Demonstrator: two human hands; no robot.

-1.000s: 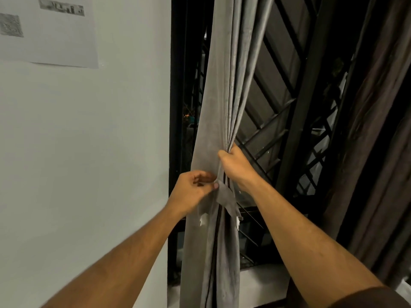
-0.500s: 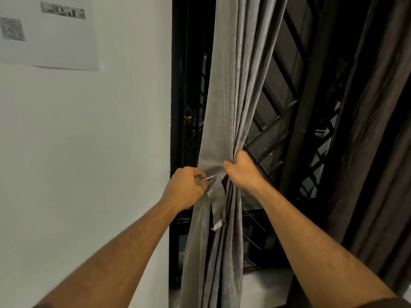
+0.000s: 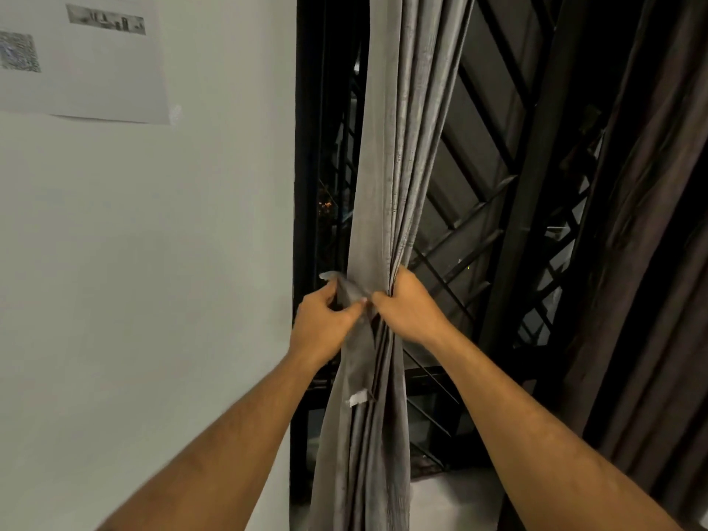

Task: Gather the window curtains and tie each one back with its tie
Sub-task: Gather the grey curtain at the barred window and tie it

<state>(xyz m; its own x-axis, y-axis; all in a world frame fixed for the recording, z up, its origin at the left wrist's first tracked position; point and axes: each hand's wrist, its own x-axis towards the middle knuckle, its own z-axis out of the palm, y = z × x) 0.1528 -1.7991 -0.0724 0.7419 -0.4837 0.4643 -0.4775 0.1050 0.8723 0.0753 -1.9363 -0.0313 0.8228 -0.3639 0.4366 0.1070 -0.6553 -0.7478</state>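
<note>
Gathered grey fabric curtain point(image 3: 387, 166) hanging bunched into narrow folds just right of the white wall point(image 3: 153, 262), in front of the black metal window grille point(image 3: 479, 231). Left hand point(image 3: 325, 323) curled around a matching grey fabric tie strip point(image 3: 346, 291) at the bundle's left edge, one end sticking up past the fingers, another length hanging down with a small white tag point(image 3: 358, 397). Right hand point(image 3: 412, 306) clenched on the curtain's folds from the right, touching the left hand; dark brown curtain point(image 3: 632, 262) hanging well apart at far right.

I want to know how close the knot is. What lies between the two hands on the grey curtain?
In the head view, only the tie lies between left hand and right hand, against the curtain.
</note>
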